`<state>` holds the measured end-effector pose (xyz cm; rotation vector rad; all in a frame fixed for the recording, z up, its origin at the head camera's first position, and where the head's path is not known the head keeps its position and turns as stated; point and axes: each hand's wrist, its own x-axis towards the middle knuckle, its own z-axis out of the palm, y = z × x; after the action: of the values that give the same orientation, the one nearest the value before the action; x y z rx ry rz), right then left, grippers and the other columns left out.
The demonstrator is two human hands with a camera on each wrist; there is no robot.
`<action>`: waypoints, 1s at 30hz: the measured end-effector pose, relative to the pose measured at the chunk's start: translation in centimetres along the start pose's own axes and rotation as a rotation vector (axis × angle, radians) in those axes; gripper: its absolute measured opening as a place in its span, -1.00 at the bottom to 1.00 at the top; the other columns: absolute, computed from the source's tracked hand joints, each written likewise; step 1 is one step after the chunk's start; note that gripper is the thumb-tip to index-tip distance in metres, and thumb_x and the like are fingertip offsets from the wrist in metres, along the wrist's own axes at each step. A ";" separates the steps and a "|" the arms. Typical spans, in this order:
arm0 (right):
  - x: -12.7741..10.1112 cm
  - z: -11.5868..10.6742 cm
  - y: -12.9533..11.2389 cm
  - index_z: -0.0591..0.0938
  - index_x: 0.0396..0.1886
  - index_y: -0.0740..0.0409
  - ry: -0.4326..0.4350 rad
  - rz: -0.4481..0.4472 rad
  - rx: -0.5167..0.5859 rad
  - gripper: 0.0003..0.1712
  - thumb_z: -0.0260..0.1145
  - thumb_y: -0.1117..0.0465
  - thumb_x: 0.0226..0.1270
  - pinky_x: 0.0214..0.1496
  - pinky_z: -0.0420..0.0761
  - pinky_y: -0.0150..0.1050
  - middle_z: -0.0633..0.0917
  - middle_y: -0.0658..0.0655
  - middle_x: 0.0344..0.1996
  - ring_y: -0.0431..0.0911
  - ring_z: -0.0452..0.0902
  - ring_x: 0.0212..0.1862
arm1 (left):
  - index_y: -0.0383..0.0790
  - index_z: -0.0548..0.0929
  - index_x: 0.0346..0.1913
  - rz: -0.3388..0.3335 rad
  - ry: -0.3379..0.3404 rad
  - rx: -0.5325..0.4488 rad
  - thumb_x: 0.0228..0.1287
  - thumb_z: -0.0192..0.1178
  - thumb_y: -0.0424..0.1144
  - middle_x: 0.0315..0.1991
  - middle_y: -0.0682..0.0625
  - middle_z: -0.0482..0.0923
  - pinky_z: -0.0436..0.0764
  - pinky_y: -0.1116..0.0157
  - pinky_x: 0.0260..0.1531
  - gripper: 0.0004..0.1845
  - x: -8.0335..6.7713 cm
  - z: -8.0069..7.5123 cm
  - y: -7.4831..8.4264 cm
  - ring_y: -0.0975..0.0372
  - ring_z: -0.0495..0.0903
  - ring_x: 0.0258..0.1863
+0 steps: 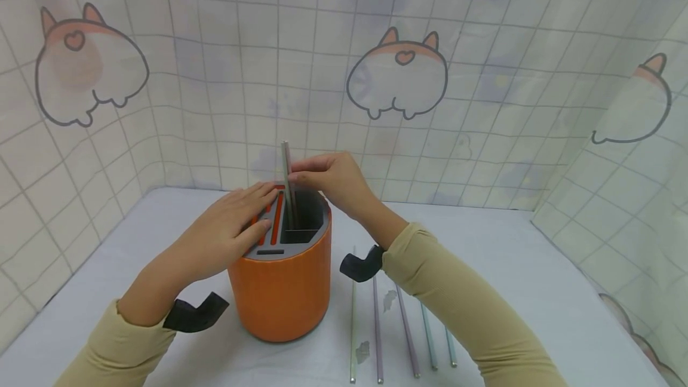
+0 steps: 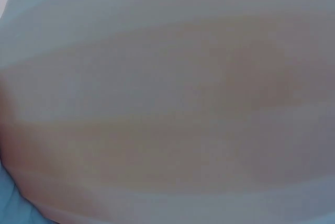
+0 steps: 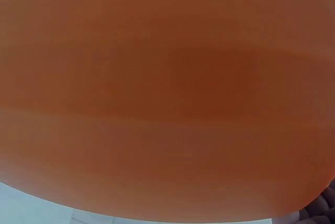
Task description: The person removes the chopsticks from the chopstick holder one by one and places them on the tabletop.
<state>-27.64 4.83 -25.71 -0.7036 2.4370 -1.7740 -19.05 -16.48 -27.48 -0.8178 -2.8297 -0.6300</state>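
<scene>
Now | right hand (image 1: 333, 181) fingers pinch straw (image 1: 287, 184), upright in holder (image 1: 282, 291) | left hand (image 1: 226, 235) flat on top

One orange holder (image 1: 282, 291); one straw (image 1: 287, 181) standing in it; five straws (image 1: 377, 330) lying on the table (image 1: 537, 291); two hands; two black wrist mounts (image 1: 194, 314).

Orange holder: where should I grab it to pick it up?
Probably around the smooth round side of the orange holder, low down, coming from the front. Its grey top has slots, a stick standing in it, and the left hand resting there.
</scene>
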 end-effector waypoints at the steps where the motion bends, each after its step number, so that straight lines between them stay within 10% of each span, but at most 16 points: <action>1: 0.0 0.0 0.0 0.78 -0.05 0.18 -0.001 0.003 0.004 -0.73 0.43 0.20 0.28 0.16 0.69 -0.22 0.81 0.14 -0.13 -0.11 0.77 -0.10 | -0.22 0.19 0.54 0.000 0.000 0.000 0.58 -0.13 -0.01 0.58 -0.12 0.10 0.01 -0.18 0.54 -0.38 0.0 0.0 0.0 -0.08 0.01 0.59; 8: -0.7 -1.1 -0.8 0.77 -0.05 0.17 0.030 -0.010 0.056 -0.74 0.43 0.19 0.30 0.29 0.61 -0.13 0.80 0.12 -0.09 -0.10 0.77 -0.02 | -0.20 0.17 0.55 -0.013 -0.006 -0.011 0.57 -0.13 -0.01 0.58 -0.11 0.10 -0.01 -0.19 0.54 -0.38 0.0 0.1 0.2 -0.07 0.01 0.59; 30: -4.3 -7.6 -7.7 0.79 -0.22 0.31 0.355 -0.455 0.496 -0.86 0.38 0.45 0.25 -0.01 0.74 -0.19 0.82 0.12 -0.33 -0.05 0.80 -0.18 | -0.19 0.15 0.56 -0.018 -0.017 -0.010 0.58 -0.15 -0.02 0.59 -0.07 0.07 -0.03 -0.14 0.56 -0.39 0.0 0.0 0.0 -0.05 -0.02 0.60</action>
<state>-23.51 11.41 -16.99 -1.0064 1.9536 -2.7470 -19.05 -16.48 -27.47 -0.8044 -2.8545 -0.6434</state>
